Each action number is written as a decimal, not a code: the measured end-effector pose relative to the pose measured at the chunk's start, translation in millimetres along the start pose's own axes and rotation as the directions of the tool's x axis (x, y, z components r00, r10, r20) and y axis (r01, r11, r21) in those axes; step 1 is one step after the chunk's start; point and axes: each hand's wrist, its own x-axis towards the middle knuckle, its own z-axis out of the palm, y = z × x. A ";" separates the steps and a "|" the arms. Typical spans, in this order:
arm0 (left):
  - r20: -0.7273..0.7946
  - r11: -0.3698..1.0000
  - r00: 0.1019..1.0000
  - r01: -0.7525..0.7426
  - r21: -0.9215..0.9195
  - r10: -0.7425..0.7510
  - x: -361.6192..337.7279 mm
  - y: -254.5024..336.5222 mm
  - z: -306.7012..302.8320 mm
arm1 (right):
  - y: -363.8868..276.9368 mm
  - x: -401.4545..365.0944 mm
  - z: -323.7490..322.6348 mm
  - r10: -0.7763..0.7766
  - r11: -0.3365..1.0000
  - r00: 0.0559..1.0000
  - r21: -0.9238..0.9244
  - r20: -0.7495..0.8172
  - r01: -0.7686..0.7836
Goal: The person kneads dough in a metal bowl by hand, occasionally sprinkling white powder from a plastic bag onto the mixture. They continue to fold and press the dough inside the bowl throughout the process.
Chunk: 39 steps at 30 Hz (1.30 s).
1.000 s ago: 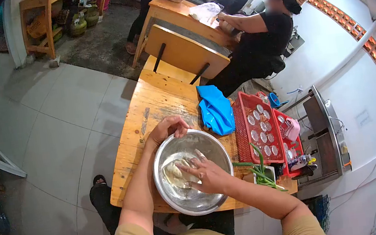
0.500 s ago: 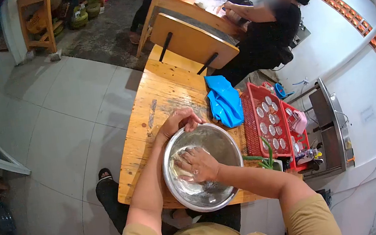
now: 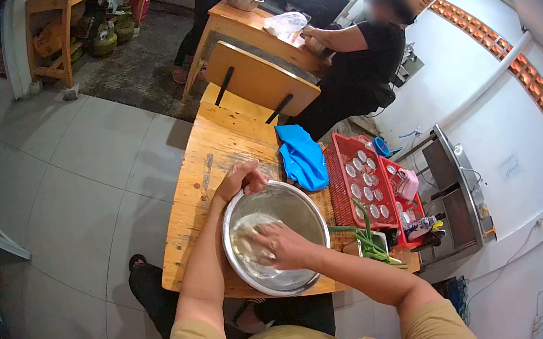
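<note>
A wide metal bowl [image 3: 311,213] stands at the near edge of the wooden table. My left hand [image 3: 243,178] is curled over the bowl's far left rim, holding it. Inside the bowl, my right hand [image 3: 282,244] reaches down with its fingers apart, touching a pale, wet, dough-like mixture [image 3: 246,241]. The fingertips are partly lost in the mixture, and I cannot make out exactly what it is.
A blue plastic bag [image 3: 302,159] lies beyond the bowl. Red crates [image 3: 340,185] with clear cups stand to the right, beside green onions [image 3: 369,239]. Past a bench [image 3: 259,69], a person in black [image 3: 359,57] works at another table [image 3: 219,17]; a second person stands there too.
The view has swung a little, so the scene sits further left. My right hand has shifted within the bowl, its fingers now pointing more downward. A second person's hands now show at the far bowl.
</note>
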 end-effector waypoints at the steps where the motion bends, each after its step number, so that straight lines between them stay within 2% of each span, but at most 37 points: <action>1: 0.004 1.000 1.000 -0.025 0.004 0.025 -0.5 -1.2 -2.1 | -2.9 -13.6 -6.2 -0.001 1.000 1.000 -0.006 0.002 0.001; 3: -0.003 0.999 1.000 -0.027 0.038 0.027 -0.8 -5.3 -8.0 | -8.9 -41.4 -11.1 -0.245 0.941 0.968 -0.257 -0.060 0.222; 4: -0.012 0.997 1.000 -0.022 0.075 0.023 -0.6 -4.1 -8.5 | -6.3 -53.7 -11.9 -0.247 0.939 0.967 -0.261 -0.057 0.224; 6: -0.019 0.995 0.999 -0.025 0.096 0.027 0.0 -1.0 -6.9 | -5.8 -62.8 -17.0 -0.213 0.977 0.976 -0.035 -0.051 0.212; 7: -0.027 0.993 0.999 -0.020 0.114 0.023 -1.9 0.4 -5.3 | -10.1 -59.2 -20.5 -0.216 0.976 0.975 -0.033 -0.046 0.215; 8: -0.031 0.994 0.999 -0.019 0.112 0.022 -3.2 1.7 -4.8 | -14.8 -54.7 -24.1 0.215 0.955 0.976 0.217 -0.038 -0.202; 9: -0.009 0.994 0.999 -0.036 0.104 0.037 -2.6 0.9 -4.6 | -20.4 -47.3 -29.4 0.598 0.703 0.798 0.431 0.072 -0.566; 10: 0.014 0.994 0.998 -0.056 0.098 0.055 -0.8 1.3 -4.6 | -16.9 -38.8 -29.9 0.501 0.840 0.859 0.299 -0.108 -0.452; 11: 0.015 0.993 0.998 -0.055 0.100 0.053 0.3 0.8 -4.8 | -18.0 -32.7 -24.4 0.501 0.840 0.859 0.301 -0.110 -0.452; 13: 0.000 0.997 0.999 -0.043 0.062 0.043 0.1 -2.7 -6.4 | -22.1 -19.1 -8.7 0.391 0.919 0.898 0.026 -0.201 -0.394; 14: -0.002 0.997 0.999 -0.042 0.064 0.042 0.0 -3.1 -7.2 | -13.2 -23.8 18.0 0.408 0.906 0.907 -0.071 -0.109 -0.416; 15: -0.013 0.995 0.999 -0.046 0.090 0.048 -0.2 -2.1 -6.7 | -16.4 -18.6 23.3 0.405 0.908 0.908 -0.071 -0.107 -0.413; 17: -0.033 0.993 0.998 -0.043 0.110 0.047 -0.6 -4.8 -6.5 | -21.0 -12.6 31.7 0.462 0.878 0.882 -0.186 0.091 -0.440; 18: -0.025 0.999 0.999 -0.040 0.030 0.041 -0.5 -8.0 -6.7 | -28.0 -6.0 21.2 0.456 0.880 0.880 -0.215 0.134 -0.423; 19: -0.011 0.998 0.999 -0.033 -0.051 0.033 0.1 -10.9 -7.0 | -25.1 -3.4 23.7 0.461 0.879 0.877 -0.207 0.138 -0.429; 20: -0.006 0.998 1.000 -0.023 -0.054 0.023 0.8 -12.2 -8.2 | -20.0 -0.7 28.5 0.422 0.899 0.898 -0.186 0.122 -0.397; 22: 0.009 0.999 0.999 -0.046 0.023 0.046 1.5 -8.4 -8.1 | -10.3 6.9 34.9 0.389 0.914 0.915 -0.166 0.104 -0.370; 24: -0.008 1.000 1.000 -0.010 -0.001 0.010 2.1 -12.6 -8.6 | -2.9 14.3 42.6 0.359 0.924 0.933 -0.134 -0.019 -0.358; 27: 0.000 1.000 1.000 -0.004 -0.030 0.004 6.3 -19.6 -13.1 | 18.7 30.0 53.5 0.441 0.891 0.892 -0.073 -0.095 -0.449; 28: 0.000 1.000 1.000 -0.011 -0.009 0.011 6.0 -17.3 -12.8 | 5.6 40.6 30.6 0.569 0.818 0.822 -0.098 -0.006 -0.567; 29: -0.002 1.000 1.000 -0.020 0.011 0.020 4.9 -14.6 -12.4 | 12.6 41.7 33.2 0.568 0.818 0.823 -0.100 -0.012 -0.566; 31: 0.003 1.000 1.000 -0.029 -0.012 0.029 5.2 -16.6 -14.4 | 25.8 46.8 30.3 0.653 0.756 0.757 -0.042 -0.011 -0.653; 32: 0.007 0.999 1.000 -0.029 -0.039 0.030 6.0 -17.8 -14.3 | 30.8 47.4 29.2 0.698 0.716 0.712 -0.046 0.072 -0.697; 35: 0.059 0.996 0.995 -0.078 -0.043 0.080 6.3 -16.0 -14.7 | 38.7 34.4 43.3 0.712 0.702 0.702 0.048 -0.026 -0.711; 36: 0.023 0.997 0.997 -0.079 0.013 0.078 5.3 -15.8 -14.8 | 33.4 34.7 18.3 0.765 0.564 0.600 0.206 0.233 -0.800; 37: 0.024 0.997 0.996 -0.081 0.015 0.080 5.5 -14.2 -14.4 | 42.5 21.3 26.0 0.765 0.566 0.602 0.206 0.231 -0.798; 38: 0.022 0.997 0.997 -0.072 0.011 0.071 4.8 -13.6 -14.2 | 53.3 4.1 43.1 0.447 0.894 0.887 -0.092 0.115 -0.438; 39: 0.019 0.998 0.998 -0.062 0.006 0.062 3.8 -13.7 -14.0 | 61.0 -7.1 52.7 0.017 0.915 0.990 -0.400 0.141 0.042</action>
